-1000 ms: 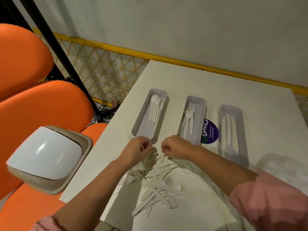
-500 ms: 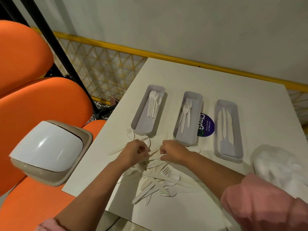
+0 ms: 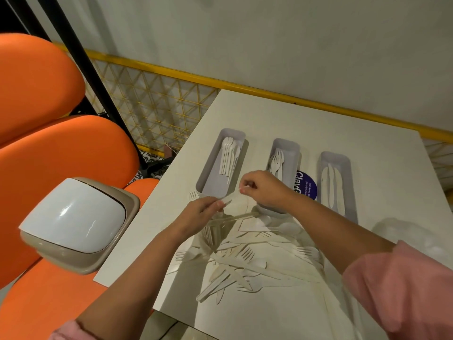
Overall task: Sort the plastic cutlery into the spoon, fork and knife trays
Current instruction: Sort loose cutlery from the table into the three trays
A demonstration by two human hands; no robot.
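The left hand (image 3: 199, 215) and right hand (image 3: 263, 190) each pinch one white plastic cutlery piece (image 3: 230, 200), type unclear, above the loose cutlery pile (image 3: 245, 263) on the white table (image 3: 269, 114), beside the grey oblong spoon tray (image 3: 213, 180), fork tray (image 3: 290, 152) and knife tray (image 3: 345, 171).

Left hand (image 3: 198, 214) and right hand (image 3: 262, 190) pinch one white plastic piece (image 3: 231, 201) left of the fork tray (image 3: 291, 158). Spoon tray (image 3: 215, 182) farther left, knife tray (image 3: 340, 165) right, loose cutlery pile (image 3: 245, 261) nearer.

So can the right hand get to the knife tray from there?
Probably yes. The right hand is by the fork tray, and the knife tray sits next over with nothing standing between. It already pinches a white piece, though.
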